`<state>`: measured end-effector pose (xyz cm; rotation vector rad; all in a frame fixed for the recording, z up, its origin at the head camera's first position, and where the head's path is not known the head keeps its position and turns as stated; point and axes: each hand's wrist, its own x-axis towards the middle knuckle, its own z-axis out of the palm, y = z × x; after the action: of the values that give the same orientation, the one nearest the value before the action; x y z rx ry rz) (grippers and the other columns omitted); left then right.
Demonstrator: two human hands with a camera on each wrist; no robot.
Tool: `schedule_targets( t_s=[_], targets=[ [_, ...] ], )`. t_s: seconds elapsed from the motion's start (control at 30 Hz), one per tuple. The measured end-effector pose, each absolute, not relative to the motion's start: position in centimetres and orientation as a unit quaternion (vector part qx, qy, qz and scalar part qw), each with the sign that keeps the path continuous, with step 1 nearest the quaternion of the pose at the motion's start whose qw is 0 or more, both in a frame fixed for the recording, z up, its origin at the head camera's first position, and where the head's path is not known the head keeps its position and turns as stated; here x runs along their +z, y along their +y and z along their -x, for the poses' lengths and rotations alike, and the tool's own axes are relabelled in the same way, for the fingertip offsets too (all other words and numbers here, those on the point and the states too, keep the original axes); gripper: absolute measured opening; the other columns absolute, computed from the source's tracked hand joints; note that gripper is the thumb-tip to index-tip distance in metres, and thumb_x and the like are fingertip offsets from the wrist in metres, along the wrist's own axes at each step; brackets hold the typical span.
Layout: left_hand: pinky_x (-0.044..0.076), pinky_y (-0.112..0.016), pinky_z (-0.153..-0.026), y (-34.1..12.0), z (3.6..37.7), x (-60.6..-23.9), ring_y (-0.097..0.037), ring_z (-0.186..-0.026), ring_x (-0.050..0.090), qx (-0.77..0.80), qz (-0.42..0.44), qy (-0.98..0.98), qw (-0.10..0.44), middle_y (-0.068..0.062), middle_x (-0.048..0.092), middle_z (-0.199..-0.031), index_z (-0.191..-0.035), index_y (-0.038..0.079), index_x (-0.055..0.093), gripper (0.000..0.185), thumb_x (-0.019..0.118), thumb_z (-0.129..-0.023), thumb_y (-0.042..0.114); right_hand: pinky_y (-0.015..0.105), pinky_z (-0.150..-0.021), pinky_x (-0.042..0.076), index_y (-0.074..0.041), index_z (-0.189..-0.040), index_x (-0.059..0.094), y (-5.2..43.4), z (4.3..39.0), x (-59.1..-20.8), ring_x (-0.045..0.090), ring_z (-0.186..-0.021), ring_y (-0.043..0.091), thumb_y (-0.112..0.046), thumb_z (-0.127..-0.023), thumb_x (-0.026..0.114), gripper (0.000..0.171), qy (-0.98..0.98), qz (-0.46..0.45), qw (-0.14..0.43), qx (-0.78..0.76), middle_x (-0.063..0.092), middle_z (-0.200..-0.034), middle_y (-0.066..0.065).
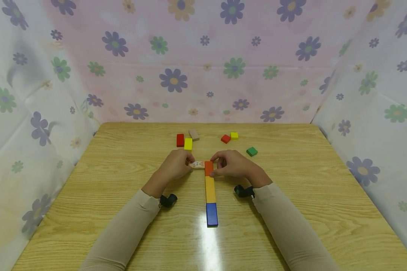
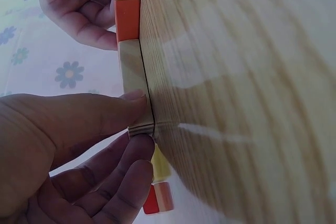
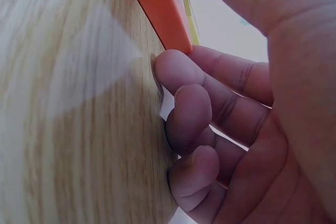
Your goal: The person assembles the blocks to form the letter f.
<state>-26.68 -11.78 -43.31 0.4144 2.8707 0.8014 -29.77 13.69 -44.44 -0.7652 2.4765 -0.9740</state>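
A row of blocks runs up the table in the head view: a blue block (image 1: 211, 215) nearest, a yellow-orange block (image 1: 210, 190) beyond it, then an orange-red block (image 1: 208, 168). Against the left side of the orange-red one lies a plain wooden block (image 1: 199, 165) with printing on top, making a corner. My left hand (image 1: 174, 165) pinches that wooden block by its outer end, thumb on the near side in the left wrist view. With thumb and index finger, my right hand (image 1: 235, 164) holds the orange-red block at its far end and right side; its other fingers curl against the table.
Behind the left hand lie a red block (image 1: 180, 140), a yellow block (image 1: 188, 144) and a plain wooden block (image 1: 194, 134). Farther right are a small red block (image 1: 225, 139), a small yellow block (image 1: 234, 136) and a green block (image 1: 252, 151). Flowered cloth (image 1: 207, 75) encloses the wooden table (image 1: 122, 150).
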Motion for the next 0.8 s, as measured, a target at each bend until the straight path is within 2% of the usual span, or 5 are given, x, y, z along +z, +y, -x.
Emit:
schedule_targets(
  t_s=[0.33, 0.47, 0.67, 0.8],
  targets=[
    [0.052, -0.030, -0.074, -11.7, 26.7, -43.4, -0.017, -0.081, 0.058, 0.261, -0.133, 0.954, 0.066, -0.001, 0.068, -0.090, -0.109, 0.010, 0.079, 0.024, 0.084, -0.086, 0.011, 0.034, -0.068, 0.053, -0.020, -0.126, 0.068, 13.7, 29.8, -44.4, 0.062, -0.072, 0.018, -0.046, -0.086, 0.083, 0.050, 0.885, 0.275, 0.173, -0.334, 0.069, -0.084, -0.001],
    [0.052, -0.030, -0.075, -11.8, 26.8, -43.4, -0.017, -0.082, 0.058, 0.260, -0.135, 0.954, 0.066, -0.001, 0.068, -0.091, -0.109, 0.010, 0.079, 0.024, 0.084, -0.086, 0.012, 0.034, -0.067, 0.053, -0.019, -0.126, 0.069, 13.6, 30.0, -44.1, 0.061, -0.072, 0.018, -0.040, -0.090, 0.080, 0.044, 0.892, 0.272, 0.144, -0.331, 0.068, -0.086, -0.002],
    [0.053, -0.030, -0.075, -11.9, 26.9, -43.4, -0.017, -0.082, 0.059, 0.267, -0.146, 0.950, 0.066, -0.001, 0.069, -0.093, -0.108, 0.009, 0.079, 0.024, 0.085, -0.086, 0.012, 0.035, -0.063, 0.053, -0.018, -0.125, 0.070, 12.9, 31.6, -43.7, 0.060, -0.070, 0.020, -0.036, -0.097, 0.074, 0.034, 0.905, 0.270, 0.084, -0.318, 0.066, -0.088, -0.001],
    [0.053, -0.030, -0.075, -12.0, 26.9, -43.5, -0.016, -0.081, 0.059, 0.267, -0.148, 0.950, 0.067, -0.001, 0.070, -0.093, -0.109, 0.010, 0.079, 0.024, 0.085, -0.086, 0.012, 0.034, -0.066, 0.053, -0.020, -0.131, 0.068, 11.9, 33.3, -43.4, 0.060, -0.072, 0.020, -0.036, -0.100, 0.069, 0.035, 0.912, 0.271, 0.085, -0.296, 0.066, -0.092, -0.001]
  ],
)
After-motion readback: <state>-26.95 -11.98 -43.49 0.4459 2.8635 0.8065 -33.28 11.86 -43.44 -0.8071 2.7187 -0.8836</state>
